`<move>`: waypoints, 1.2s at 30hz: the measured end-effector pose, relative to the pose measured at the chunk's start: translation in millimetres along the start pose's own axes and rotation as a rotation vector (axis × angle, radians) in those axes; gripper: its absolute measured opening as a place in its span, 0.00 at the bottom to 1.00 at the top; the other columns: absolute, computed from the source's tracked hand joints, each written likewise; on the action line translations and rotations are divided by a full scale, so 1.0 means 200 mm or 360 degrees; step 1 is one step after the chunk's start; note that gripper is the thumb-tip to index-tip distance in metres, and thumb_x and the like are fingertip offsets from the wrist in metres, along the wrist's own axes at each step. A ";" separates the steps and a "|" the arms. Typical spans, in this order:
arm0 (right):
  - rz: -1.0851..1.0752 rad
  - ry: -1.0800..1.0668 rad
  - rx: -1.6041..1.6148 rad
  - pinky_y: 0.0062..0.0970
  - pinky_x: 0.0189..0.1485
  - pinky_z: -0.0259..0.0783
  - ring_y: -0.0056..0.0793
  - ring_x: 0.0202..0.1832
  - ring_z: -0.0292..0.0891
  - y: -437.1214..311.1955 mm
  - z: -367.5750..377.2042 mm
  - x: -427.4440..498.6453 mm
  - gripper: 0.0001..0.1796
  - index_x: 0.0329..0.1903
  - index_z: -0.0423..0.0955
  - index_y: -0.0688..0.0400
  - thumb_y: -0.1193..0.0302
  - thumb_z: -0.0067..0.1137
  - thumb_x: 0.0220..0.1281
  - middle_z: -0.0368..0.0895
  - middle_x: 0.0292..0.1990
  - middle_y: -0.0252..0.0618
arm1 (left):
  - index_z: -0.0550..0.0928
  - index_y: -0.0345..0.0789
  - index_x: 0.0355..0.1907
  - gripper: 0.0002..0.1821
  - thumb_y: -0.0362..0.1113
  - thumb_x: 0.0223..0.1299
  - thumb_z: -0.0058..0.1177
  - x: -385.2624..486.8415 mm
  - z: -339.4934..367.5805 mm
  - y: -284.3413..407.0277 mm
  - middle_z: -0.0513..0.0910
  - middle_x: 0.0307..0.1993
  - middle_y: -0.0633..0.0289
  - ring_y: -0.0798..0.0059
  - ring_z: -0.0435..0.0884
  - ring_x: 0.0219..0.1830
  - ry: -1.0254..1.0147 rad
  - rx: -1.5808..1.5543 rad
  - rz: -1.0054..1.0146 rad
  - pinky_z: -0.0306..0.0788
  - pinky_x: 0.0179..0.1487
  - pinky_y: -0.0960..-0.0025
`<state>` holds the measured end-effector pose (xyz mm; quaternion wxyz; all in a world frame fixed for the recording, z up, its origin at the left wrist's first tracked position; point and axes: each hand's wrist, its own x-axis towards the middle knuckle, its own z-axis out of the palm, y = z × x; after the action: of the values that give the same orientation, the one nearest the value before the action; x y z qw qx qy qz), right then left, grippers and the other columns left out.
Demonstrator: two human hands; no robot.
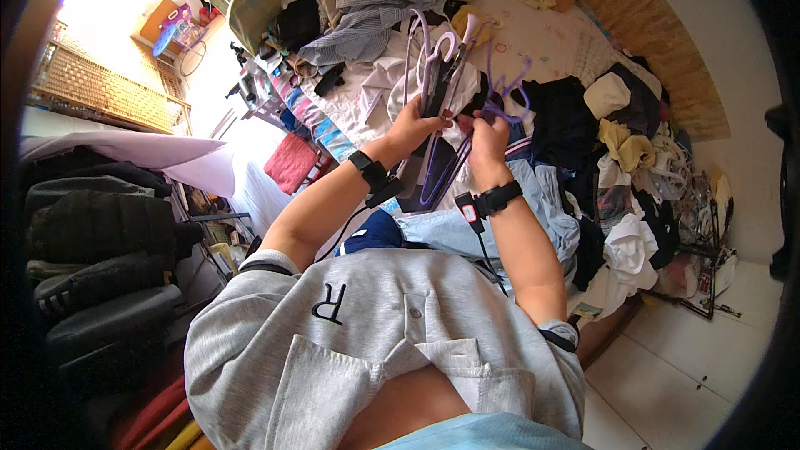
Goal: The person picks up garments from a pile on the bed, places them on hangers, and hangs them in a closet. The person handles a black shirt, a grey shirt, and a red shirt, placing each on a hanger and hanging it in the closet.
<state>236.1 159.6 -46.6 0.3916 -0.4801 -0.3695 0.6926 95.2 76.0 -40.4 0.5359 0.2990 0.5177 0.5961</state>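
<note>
My left hand [415, 124] grips a bundle of several clothes hangers [426, 78], pale lilac and grey, with their hooks pointing away from me. Close beside it, my right hand [489, 137] is closed around several thin purple hangers [507, 97], whose hooks fan out above the fist. Their lower bars hang between my forearms. Below the hands lie light blue trousers [462, 231] and a navy garment [375, 232]. Past the hangers, white clothing [384, 84] and a striped grey shirt [390, 3] lie on the bed. Parts of the fingers are hidden behind the hangers.
Heaped clothes, including a black garment [556, 119] and a white one [630, 249], cover much of the floral bed sheet [506, 34]. Dark jackets [100, 225] hang at the left. A red stool [292, 162] stands beside the bed. Tiled floor [675, 375] shows at lower right.
</note>
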 end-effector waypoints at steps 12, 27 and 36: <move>-0.0255 0.0258 -0.0136 0.25 0.19 0.70 0.24 0.18 0.73 0.07 -0.41 -0.08 0.07 0.48 0.66 0.60 0.74 0.49 0.72 0.78 0.31 0.38 | 0.69 0.30 0.45 0.23 0.42 0.64 0.66 0.13 0.01 -0.70 0.83 0.29 0.57 0.71 0.83 0.29 0.0241 0.0869 -0.0497 0.76 0.33 0.65; -0.0395 0.0203 -0.0483 0.21 0.21 0.67 0.18 0.19 0.69 0.14 -0.51 -0.20 0.12 0.58 0.65 0.60 0.75 0.47 0.76 0.79 0.37 0.38 | 0.68 0.32 0.70 0.41 0.38 0.50 0.63 0.23 0.37 -0.57 0.69 0.69 0.44 0.46 0.69 0.70 -0.0051 0.1308 0.0420 0.64 0.72 0.56; -0.0861 -0.0255 -0.0631 0.22 0.43 0.74 0.21 0.42 0.74 0.27 0.00 -0.19 0.14 0.60 0.66 0.58 0.68 0.49 0.79 0.75 0.43 0.34 | 0.78 0.33 0.63 0.25 0.34 0.63 0.62 -0.13 0.13 0.12 0.82 0.55 0.46 0.47 0.80 0.57 -0.0058 0.1131 0.1027 0.74 0.60 0.56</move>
<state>235.3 103.3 -80.8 0.4297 -0.3756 -0.6404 0.5140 117.0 61.6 -6.4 0.1972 0.6195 0.5608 0.5127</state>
